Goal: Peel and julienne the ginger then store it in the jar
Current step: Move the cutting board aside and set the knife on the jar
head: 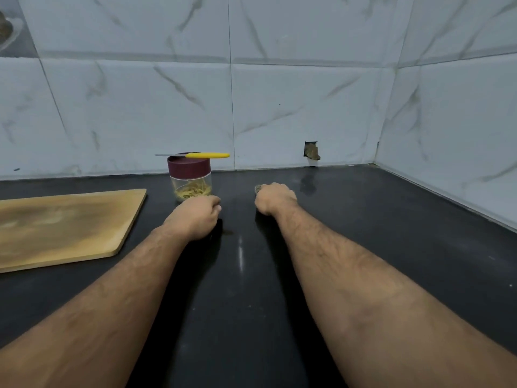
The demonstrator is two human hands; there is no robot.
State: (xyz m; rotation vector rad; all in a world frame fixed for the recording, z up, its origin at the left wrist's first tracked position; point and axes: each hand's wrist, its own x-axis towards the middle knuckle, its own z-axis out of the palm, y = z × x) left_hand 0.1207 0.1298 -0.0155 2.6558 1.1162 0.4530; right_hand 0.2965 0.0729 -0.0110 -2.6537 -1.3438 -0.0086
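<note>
Hands [195, 217] [275, 197] fisted beside lidded jar [191, 177]; right perhaps grips scraps.

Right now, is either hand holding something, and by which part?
The right hand is curled round a small brownish-grey scrap; only its tip shows, so the part cannot be told. The left hand is curled, nothing visible inside.

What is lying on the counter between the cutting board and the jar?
Nothing: in the head view only bare black counter shows between the board and the jar.
</note>
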